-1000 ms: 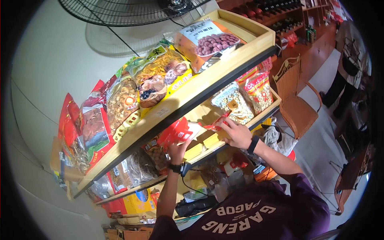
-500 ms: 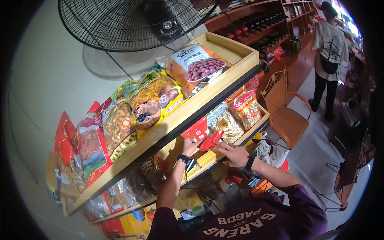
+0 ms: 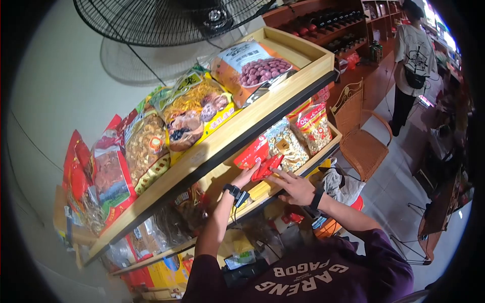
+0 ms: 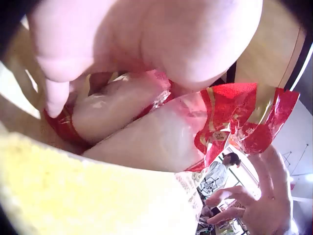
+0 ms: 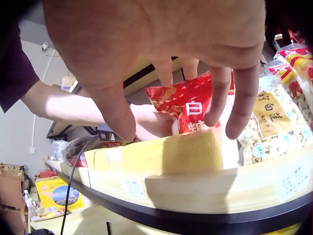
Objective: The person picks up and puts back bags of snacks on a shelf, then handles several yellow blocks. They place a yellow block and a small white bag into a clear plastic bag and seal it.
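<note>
Two clear bags of white sugar with red printed tops stand side by side in the middle shelf's wooden tray point(image 3: 217, 174). The rear sugar bag point(image 4: 115, 105) lies under my left hand point(image 3: 245, 177), whose fingers curl down around it. The front sugar bag point(image 4: 156, 139) leans beside it, its red top point(image 3: 267, 167) crumpled. White Chinese lettering shows on the red of one bag point(image 5: 188, 95) in the right wrist view. My right hand point(image 3: 298, 189) hovers at that front bag with fingers spread and loosely bent, gripping nothing.
A yellow block point(image 5: 146, 154) lines the tray's front edge. Bags of pale lotus seeds point(image 3: 288, 149) and a red snack bag point(image 3: 313, 129) stand to the right. Overhead, the upper shelf's edge point(image 3: 212, 151) crosses close above my hands. A wicker chair point(image 3: 361, 146) and a person point(image 3: 414, 60) are farther right.
My left hand has carried a red-and-white sugar bag rightward, up against the lotus seed bag. My right hand has let go of the red bag top and its fingers have spread.
</note>
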The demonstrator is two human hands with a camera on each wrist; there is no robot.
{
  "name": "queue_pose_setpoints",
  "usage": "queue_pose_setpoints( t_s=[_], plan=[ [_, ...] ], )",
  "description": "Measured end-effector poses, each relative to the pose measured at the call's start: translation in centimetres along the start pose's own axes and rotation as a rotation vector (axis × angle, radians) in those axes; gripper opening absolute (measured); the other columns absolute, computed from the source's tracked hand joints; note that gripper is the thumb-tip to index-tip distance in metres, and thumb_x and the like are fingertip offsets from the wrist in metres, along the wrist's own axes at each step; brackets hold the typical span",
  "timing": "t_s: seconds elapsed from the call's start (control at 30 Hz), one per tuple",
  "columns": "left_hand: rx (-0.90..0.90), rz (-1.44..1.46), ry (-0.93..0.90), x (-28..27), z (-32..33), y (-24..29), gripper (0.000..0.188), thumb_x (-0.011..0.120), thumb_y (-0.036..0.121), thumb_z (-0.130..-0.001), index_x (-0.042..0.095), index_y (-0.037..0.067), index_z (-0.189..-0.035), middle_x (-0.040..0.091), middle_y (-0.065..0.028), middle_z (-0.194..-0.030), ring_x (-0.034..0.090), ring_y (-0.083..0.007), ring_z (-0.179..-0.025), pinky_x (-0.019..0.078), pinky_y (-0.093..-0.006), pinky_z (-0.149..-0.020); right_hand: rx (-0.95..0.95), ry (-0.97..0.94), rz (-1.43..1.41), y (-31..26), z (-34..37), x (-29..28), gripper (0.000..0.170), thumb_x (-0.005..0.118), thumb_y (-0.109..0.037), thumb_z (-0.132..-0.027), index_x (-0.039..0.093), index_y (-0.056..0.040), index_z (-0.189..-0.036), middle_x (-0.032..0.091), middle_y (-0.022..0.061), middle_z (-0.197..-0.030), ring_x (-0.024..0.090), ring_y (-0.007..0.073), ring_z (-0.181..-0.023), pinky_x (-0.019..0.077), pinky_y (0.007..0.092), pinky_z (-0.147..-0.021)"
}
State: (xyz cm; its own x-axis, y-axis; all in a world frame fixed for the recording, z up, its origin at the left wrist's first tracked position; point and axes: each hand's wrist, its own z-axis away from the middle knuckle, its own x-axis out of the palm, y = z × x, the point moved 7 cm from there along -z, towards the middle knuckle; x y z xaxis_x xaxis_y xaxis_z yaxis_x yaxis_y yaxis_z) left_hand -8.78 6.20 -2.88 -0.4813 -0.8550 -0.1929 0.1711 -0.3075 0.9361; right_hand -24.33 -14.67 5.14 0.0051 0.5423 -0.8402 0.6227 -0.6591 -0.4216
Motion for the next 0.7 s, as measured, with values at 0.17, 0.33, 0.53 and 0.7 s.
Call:
queue_pose_setpoints(
  t_s=[0.17,0.33,0.53,0.7],
  plan=[
    [-0.062,-0.040,0.054,-0.5,0.8,-0.5,0.085,0.061,0.063,-0.097,0.043,0.003,-0.154,0.050,-0.0135,-0.154,0.047,-0.0213,-0.141,0.0338,-0.0349,-0.118,-0.031,0.001,-0.057,-0.4,0.3,-0.7,0.090,0.076,-0.028,-0.085,0.030,-0.0234,-0.161,0.028,0.0111,-0.165,0.053,0.0432,-0.129,0.0540,0.0497,-0.101],
    [-0.057,0.064,0.183,1.3,5.6,3.7,0.071,0.065,0.049,-0.101,0.042,0.004,-0.151,0.053,-0.0092,-0.148,0.049,-0.0173,-0.136,0.0368,-0.0340,-0.115,-0.055,0.048,-0.085,-0.6,0.9,-0.7,0.087,0.076,-0.025,-0.085,0.032,-0.0275,-0.161,0.027,0.0105,-0.166,0.053,0.0405,-0.126,0.0517,0.0511,-0.103],
    [0.013,0.161,0.320,2.9,9.8,4.2,0.067,0.061,0.039,-0.105,0.034,0.004,-0.155,0.046,-0.0109,-0.154,0.040,-0.0191,-0.144,0.0297,-0.0334,-0.119,-0.047,0.058,-0.225,-1.1,1.3,-0.8,0.067,0.075,-0.022,-0.087,0.050,-0.0222,-0.149,0.035,0.0105,-0.161,0.045,0.0378,-0.138,0.0473,0.0489,-0.108],
    [0.244,0.318,0.467,3.5,14.6,3.0,0.054,0.058,0.026,-0.108,0.035,0.012,-0.155,0.042,-0.0146,-0.157,0.036,-0.0228,-0.148,0.0262,-0.0360,-0.122,-0.073,0.117,-0.420,-0.4,3.8,2.6,0.045,0.074,-0.016,-0.088,0.060,-0.0152,-0.132,0.045,0.0117,-0.151,0.051,0.0362,-0.131,0.0478,0.0428,-0.106]
  ],
)
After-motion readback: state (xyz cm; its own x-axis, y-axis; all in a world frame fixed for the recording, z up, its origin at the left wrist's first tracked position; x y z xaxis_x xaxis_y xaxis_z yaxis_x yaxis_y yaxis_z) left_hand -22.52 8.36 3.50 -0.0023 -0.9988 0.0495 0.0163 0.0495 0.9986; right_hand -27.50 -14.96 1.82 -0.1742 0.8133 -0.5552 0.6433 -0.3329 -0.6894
